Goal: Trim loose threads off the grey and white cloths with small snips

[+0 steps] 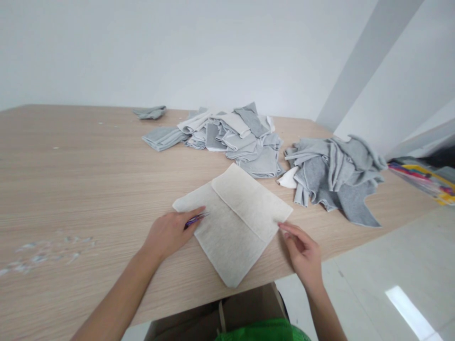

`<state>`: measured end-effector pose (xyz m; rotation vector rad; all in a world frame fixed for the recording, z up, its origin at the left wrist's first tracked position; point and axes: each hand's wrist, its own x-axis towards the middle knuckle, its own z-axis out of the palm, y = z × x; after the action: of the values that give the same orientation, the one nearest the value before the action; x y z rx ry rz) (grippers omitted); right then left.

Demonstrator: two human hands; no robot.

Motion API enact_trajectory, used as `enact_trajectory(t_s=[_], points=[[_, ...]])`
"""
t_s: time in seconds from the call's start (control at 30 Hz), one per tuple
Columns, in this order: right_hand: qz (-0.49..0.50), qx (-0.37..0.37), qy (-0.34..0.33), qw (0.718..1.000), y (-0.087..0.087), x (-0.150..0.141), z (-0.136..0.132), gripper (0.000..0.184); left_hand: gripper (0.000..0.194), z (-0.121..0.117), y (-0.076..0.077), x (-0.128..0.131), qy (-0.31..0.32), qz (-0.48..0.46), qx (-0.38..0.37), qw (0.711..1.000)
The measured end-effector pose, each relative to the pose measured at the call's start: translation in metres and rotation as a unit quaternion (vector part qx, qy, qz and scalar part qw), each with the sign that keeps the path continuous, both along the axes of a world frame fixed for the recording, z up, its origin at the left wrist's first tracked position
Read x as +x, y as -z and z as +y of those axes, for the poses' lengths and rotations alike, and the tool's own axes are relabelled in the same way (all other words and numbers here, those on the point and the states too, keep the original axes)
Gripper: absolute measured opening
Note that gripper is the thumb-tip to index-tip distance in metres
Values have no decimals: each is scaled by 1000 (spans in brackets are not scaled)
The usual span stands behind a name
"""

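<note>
A light grey-beige cloth (234,227), partly folded over itself, lies at an angle on the table before me. My left hand (174,233) rests on its left corner. Closed in that hand are small purple thread snips (195,219), their metal tips pointing right over the cloth; most of the handle is hidden by the fingers. At the cloth's right edge, my right hand (302,251) pinches the fabric between thumb and fingertips.
Behind the cloth lies a heap of folded grey cloths (245,137). A looser pile of darker grey cloths (334,170) sits at the right. One crumpled cloth (150,112) is farther back. Scraps (39,258) are scattered at left. Colourful packets (426,182) lie beyond the right edge.
</note>
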<state>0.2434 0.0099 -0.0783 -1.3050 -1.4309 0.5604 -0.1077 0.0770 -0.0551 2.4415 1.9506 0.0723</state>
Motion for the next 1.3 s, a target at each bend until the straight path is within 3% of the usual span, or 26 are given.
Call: enact_trajectory(t_s=[0.23, 0.47, 0.67, 0.93, 1.3], points=[[-52, 8, -19, 998, 1, -5, 0, 22, 46, 0, 1, 0, -4, 0, -6, 1000], [-19, -7, -23, 1000, 3, -2, 3, 20, 44, -1, -2, 1, 1, -5, -5, 1000], [-61, 19, -31, 997, 2, -4, 4, 20, 44, -1, -3, 2, -11, -9, -19, 1000], [-140, -3, -132, 981, -1, -3, 7, 27, 44, 0, 0, 1, -5, -11, -7, 1000], [-168, 8, -121, 978, 5, -5, 10, 15, 44, -2, 0, 0, 9, -8, 1, 1000]])
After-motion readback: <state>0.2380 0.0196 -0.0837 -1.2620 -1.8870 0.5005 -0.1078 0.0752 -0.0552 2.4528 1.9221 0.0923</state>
